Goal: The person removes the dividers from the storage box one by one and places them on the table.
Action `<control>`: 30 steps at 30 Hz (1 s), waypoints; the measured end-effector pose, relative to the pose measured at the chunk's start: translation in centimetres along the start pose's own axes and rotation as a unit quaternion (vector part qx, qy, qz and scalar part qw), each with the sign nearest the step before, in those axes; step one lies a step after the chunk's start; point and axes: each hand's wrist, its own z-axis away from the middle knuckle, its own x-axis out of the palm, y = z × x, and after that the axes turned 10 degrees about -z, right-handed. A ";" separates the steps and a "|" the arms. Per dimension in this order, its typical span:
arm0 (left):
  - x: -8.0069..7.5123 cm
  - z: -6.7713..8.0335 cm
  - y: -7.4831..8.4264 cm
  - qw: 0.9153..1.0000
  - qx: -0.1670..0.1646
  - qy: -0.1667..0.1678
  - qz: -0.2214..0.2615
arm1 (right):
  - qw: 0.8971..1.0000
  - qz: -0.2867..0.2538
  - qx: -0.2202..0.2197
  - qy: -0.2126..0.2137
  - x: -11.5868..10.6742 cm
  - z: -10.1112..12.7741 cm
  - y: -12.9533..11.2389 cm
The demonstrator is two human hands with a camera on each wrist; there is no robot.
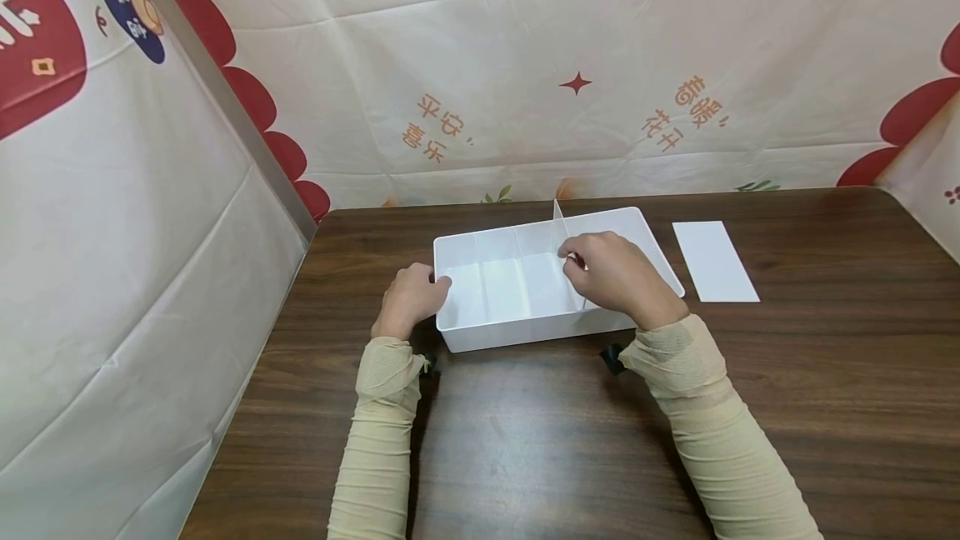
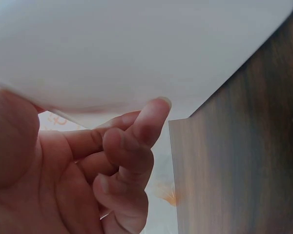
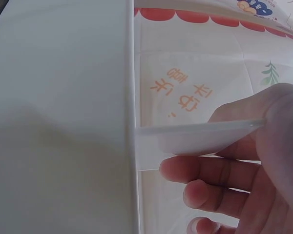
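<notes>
A white rectangular box [image 1: 525, 332] with an open top sits slightly slanted on the table. At its left end, my left hand [image 1: 408, 302] grips the wall, thumb over the rim and fingers against the outside. My right hand [image 1: 611, 273] pinches a thin white divider [image 1: 560, 225] between thumb and fingers. This divider crosses the right part of the box, its far corner poking above the back rim. In the right wrist view the divider [image 3: 200, 136] stands upright behind the box's front wall [image 3: 63, 97]. My right hand hides part of the box's right compartment.
A flat white rectangular panel [image 1: 716, 262] lies on the dark wood table [image 1: 510, 457], right of the box. Behind the table hangs a printed white cloth [image 1: 525, 90], and another cloth [image 1: 150, 257] hangs along the left side. Pale sleeves cover both forearms.
</notes>
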 end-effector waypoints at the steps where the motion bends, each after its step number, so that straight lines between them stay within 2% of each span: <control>1: 0.0 0.0 0.0 1.000 0.000 0.000 0.001 | 1.000 0.000 0.001 0.001 0.0 0.0 0.0; 30: 0.1 -0.1 0.0 1.000 0.001 -0.002 -0.008 | 1.000 0.003 -0.004 0.007 -0.3 0.1 -0.1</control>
